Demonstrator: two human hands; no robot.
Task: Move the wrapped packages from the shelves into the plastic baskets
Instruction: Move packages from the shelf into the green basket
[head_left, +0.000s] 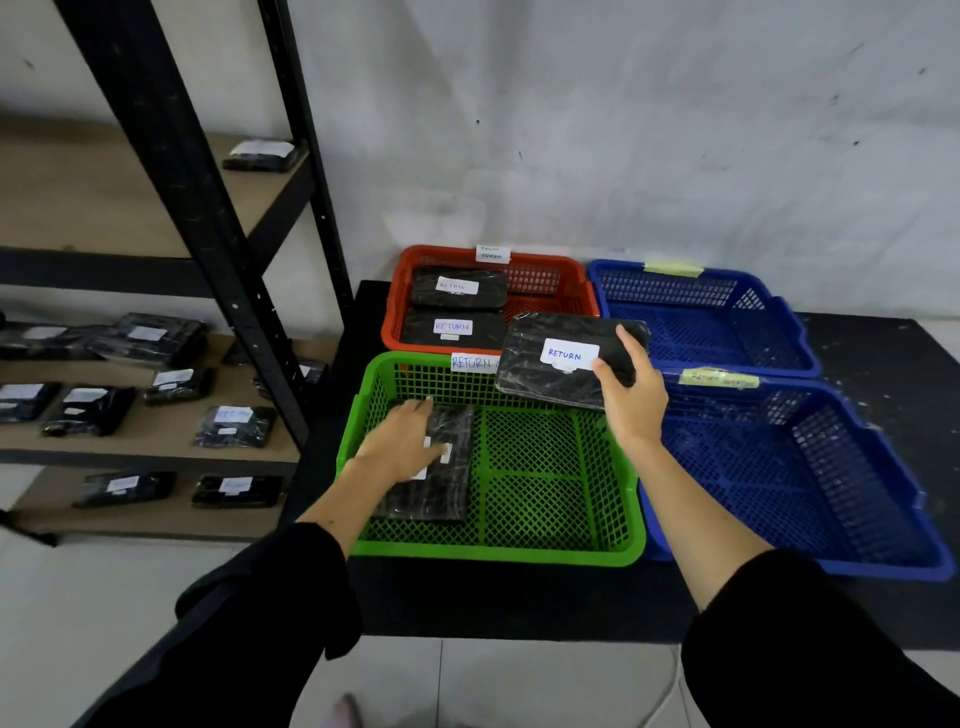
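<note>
Green basket (613, 540) with one package (441, 483)

Black wrapped packages (566, 361) carry white labels; lattice-patterned baskets are green (540, 467), orange-red (545, 291) and two blue (706, 317); black mat (519, 597), black shelf frame (171, 156).

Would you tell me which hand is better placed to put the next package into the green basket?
The right hand: it holds a RETURN-labelled package above the green basket. The left hand lies on the package in the basket.
</note>
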